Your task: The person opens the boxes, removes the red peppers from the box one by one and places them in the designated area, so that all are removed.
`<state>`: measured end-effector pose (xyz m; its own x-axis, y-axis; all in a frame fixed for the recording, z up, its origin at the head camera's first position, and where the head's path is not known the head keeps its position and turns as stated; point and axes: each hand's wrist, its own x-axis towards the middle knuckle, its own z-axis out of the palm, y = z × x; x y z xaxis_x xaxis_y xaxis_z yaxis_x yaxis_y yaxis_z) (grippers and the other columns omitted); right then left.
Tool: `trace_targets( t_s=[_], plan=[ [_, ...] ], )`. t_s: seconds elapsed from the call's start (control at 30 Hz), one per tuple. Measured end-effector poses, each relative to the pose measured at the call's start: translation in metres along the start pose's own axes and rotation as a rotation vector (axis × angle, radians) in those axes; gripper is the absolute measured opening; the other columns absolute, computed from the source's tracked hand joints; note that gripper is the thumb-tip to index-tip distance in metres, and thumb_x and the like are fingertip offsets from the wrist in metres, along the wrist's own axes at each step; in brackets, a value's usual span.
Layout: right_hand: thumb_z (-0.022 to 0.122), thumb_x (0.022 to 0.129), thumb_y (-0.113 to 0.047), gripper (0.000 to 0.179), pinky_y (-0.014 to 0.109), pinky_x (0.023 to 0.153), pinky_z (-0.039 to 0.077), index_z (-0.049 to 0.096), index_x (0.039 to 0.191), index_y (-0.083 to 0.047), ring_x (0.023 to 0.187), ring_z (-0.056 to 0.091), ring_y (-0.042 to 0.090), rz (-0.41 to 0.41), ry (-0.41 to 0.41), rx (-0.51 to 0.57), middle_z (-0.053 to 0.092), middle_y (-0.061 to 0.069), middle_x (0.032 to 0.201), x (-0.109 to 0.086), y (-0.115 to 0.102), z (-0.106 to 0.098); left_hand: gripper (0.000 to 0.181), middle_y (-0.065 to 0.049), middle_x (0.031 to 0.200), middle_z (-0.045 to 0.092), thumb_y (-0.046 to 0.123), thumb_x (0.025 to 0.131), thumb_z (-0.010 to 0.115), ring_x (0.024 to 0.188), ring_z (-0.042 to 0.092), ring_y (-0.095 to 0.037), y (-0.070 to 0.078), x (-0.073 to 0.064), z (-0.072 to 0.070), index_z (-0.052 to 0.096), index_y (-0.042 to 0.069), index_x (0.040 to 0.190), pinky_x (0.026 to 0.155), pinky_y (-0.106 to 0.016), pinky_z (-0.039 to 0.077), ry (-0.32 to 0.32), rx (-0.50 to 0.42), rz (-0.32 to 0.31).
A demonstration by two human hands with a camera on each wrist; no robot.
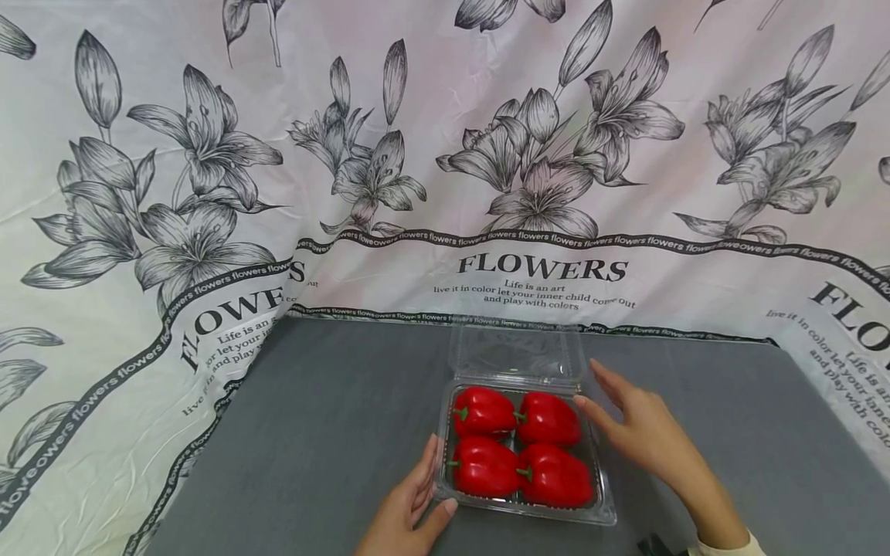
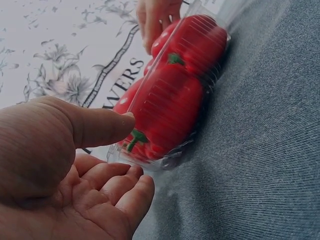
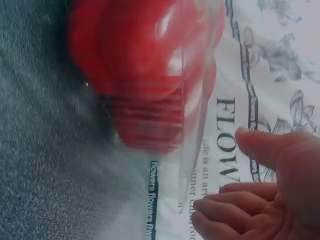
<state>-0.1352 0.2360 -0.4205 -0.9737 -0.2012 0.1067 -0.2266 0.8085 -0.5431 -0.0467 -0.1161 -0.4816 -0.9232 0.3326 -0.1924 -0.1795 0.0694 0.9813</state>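
A clear plastic clamshell box (image 1: 528,511) sits on the grey cloth with its see-through lid (image 1: 518,351) folded back. Several red bell peppers (image 1: 487,467) with short green stems lie in it in two rows. My left hand (image 1: 410,506) is at the box's near left corner, fingers along the left side and thumb by the front rim. In the left wrist view, the thumb and loosely bent fingers stand apart at the box's end. On the other side, my right hand (image 1: 643,428) has its thumb tip by the right rim and its fingers reaching beside the lid's hinge.
A dark grey cloth (image 1: 334,417) covers the work surface. White fabric printed with lilies and lettering (image 1: 542,266) hangs behind it and along both sides; the opened lid lies close to the back fabric. A small dark object (image 1: 653,545) shows near the right wrist.
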Motion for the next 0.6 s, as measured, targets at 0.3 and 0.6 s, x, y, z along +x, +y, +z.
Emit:
trace_targets(
  t_s=[0.3,0.6],
  plan=[
    [0.078,0.095,-0.049,0.083,0.064,0.097,0.057,0.045,0.162,-0.012,0.127,0.064,0.046,-0.133,-0.069,0.026,0.06,0.023,0.148,-0.011,-0.018,0.005,0.089,-0.011,0.173,0.025,0.029,0.102,0.074,0.158,0.024,-0.032,0.001,0.0,0.001,0.019,0.011,0.17,0.121,-0.055,0.03,0.009,0.01,0.004],
    [0.081,0.093,-0.048,0.081,0.059,0.096,0.059,0.05,0.158,-0.012,0.119,0.07,0.037,-0.176,-0.101,0.006,0.069,0.016,0.137,-0.009,-0.021,0.016,0.09,-0.01,0.173,0.026,0.03,0.101,0.074,0.158,0.024,-0.032,0.001,0.0,0.001,0.019,0.011,0.17,0.121,-0.056,0.03,0.011,0.009,-0.003]
  ],
)
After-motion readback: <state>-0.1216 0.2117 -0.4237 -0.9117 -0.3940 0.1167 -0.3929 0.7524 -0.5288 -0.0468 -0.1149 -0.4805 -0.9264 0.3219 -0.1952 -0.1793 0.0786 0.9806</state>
